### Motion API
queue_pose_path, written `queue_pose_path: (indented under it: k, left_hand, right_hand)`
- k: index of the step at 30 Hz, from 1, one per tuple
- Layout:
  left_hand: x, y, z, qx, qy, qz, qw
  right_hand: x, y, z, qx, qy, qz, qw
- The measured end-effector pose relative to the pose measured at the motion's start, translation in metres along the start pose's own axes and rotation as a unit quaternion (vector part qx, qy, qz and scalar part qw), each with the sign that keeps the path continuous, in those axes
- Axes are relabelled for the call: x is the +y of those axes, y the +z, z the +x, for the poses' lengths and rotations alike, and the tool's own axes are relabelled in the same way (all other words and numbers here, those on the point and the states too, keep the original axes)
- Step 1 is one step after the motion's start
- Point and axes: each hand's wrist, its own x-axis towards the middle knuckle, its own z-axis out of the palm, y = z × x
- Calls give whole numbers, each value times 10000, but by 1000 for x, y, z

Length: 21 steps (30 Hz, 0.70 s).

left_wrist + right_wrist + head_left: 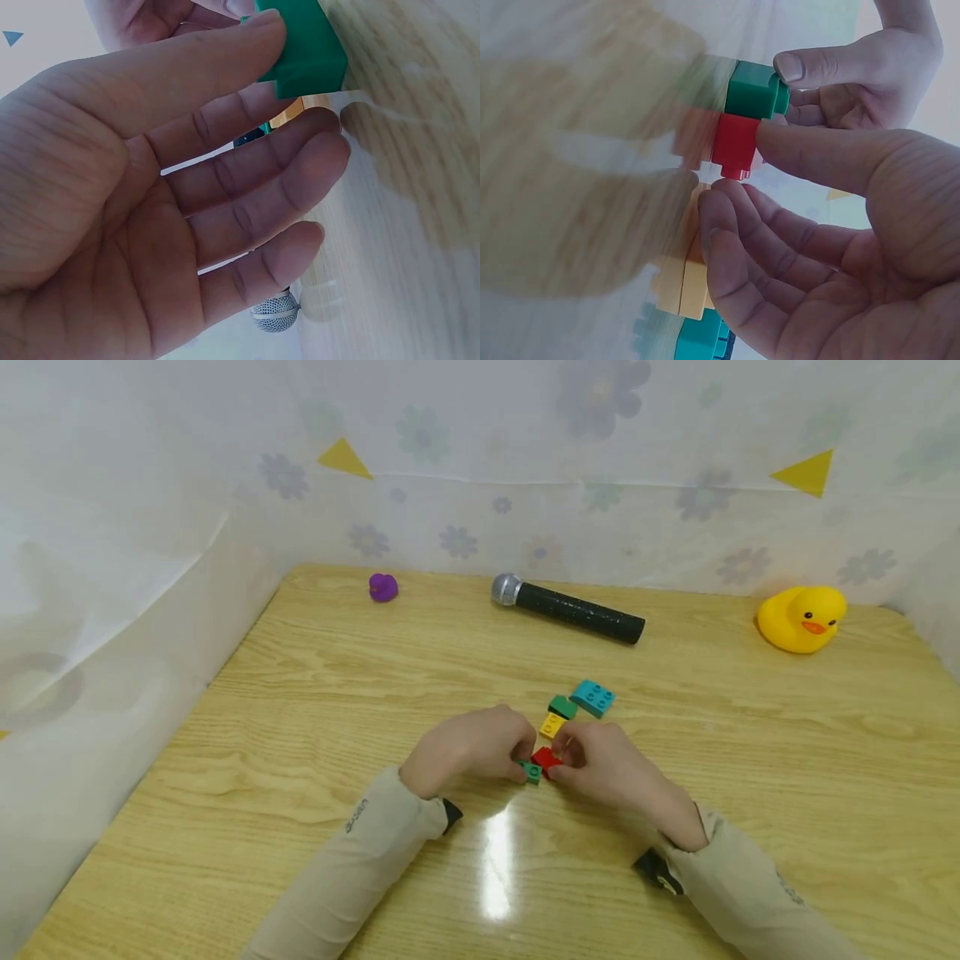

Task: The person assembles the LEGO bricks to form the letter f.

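My left hand point(472, 747) pinches a green toy brick point(533, 772) low at the tabletop, its thumb lying along the brick point(311, 56) in the left wrist view while the other fingers are loosely bent. Right against that brick is a red toy brick point(547, 760), with my right hand point(611, 764) holding it by thumb and fingertips. The right wrist view has the green brick point(750, 90) and the red brick point(736, 141) side by side and touching. Just beyond the hands lie a yellow brick point(553, 725), a second green brick point(562, 707) and a teal brick point(593, 697).
A black microphone point(577, 612) with a silver head lies toward the back of the wooden table point(337, 693). A small purple duck point(383, 587) sits at the back left, a larger yellow duck point(801, 620) at the back right. Flower-patterned sheeting point(465, 510) rises behind.
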Motion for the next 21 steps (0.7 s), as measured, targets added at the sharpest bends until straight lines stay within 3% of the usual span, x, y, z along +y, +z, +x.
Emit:
queue_pose_path:
  k: [11, 21]
  left_hand:
    - [0, 0, 0, -63, 5, -41, 10000]
    - [3, 0, 1, -81, 71, 39, 9999]
  right_hand:
    - [1, 3, 1, -90, -21, -128, 9999]
    - [1, 3, 1, 16, -349, -109, 9993]
